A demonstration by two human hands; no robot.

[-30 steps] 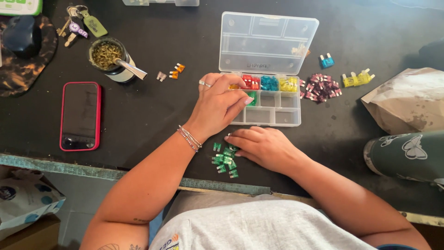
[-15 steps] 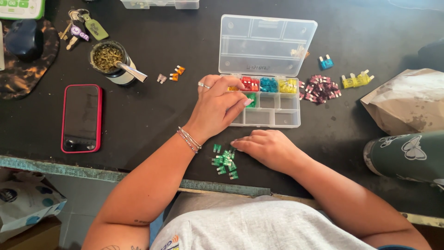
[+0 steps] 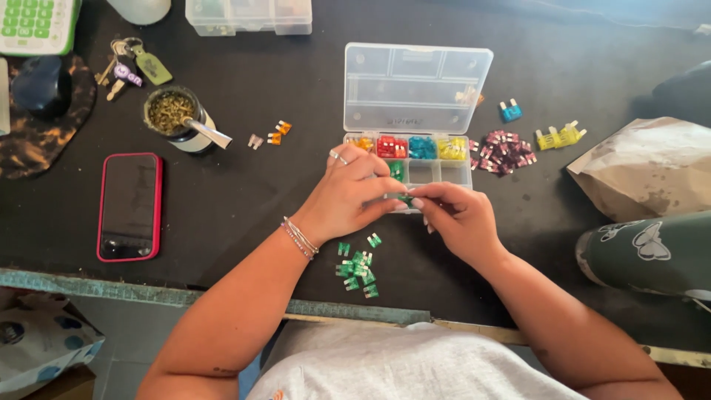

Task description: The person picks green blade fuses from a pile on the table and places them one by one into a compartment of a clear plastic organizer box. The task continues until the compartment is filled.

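I see both hands meet at the near edge of the clear compartment box. The left hand and right hand pinch the same small green fuse between closed fingertips, just in front of the box. A loose pile of green fuses lies nearer the body. Purple fuses sit right of the box; a red phone lies well left.
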